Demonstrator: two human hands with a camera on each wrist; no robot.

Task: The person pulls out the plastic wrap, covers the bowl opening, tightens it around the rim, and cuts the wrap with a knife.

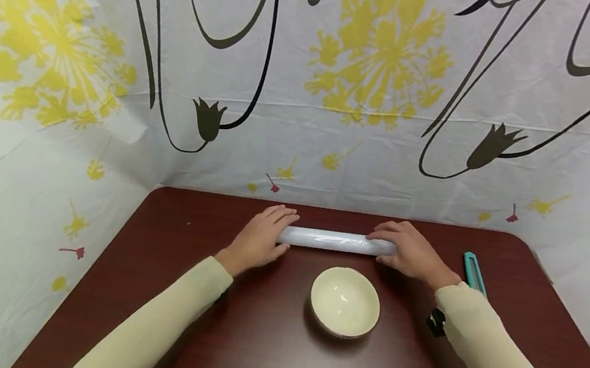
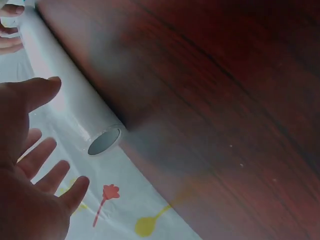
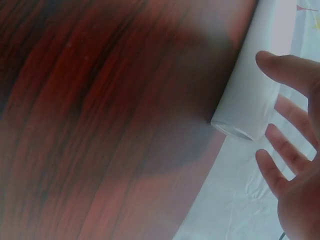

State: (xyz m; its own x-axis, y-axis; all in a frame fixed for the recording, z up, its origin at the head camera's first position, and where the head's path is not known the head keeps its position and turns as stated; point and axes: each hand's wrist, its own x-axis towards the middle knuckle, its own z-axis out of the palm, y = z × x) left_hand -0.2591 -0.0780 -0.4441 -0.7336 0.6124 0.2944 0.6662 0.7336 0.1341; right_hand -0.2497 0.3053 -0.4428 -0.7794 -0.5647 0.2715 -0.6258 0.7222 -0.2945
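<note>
A roll of clear plastic wrap (image 1: pixel 329 240) lies crosswise near the back of the table, its hollow end (image 2: pixel 105 141) visible in the left wrist view. My left hand (image 1: pixel 258 237) is at the roll's left end, thumb on the near side and fingers spread loosely. At the other end my right hand (image 1: pixel 412 250) straddles the roll, with fingers over the far side and thumb in front. In the right wrist view its fingers (image 3: pixel 287 150) are spread and relaxed around the roll's end. A cream bowl (image 1: pixel 345 302) stands nearer me, between the forearms.
A teal utility knife (image 1: pixel 473 271) lies right of my right wrist, partly hidden by the sleeve. The dark red-brown wooden table (image 1: pixel 255 343) ends at a white patterned sheet (image 1: pixel 279 133) hanging behind and at both sides.
</note>
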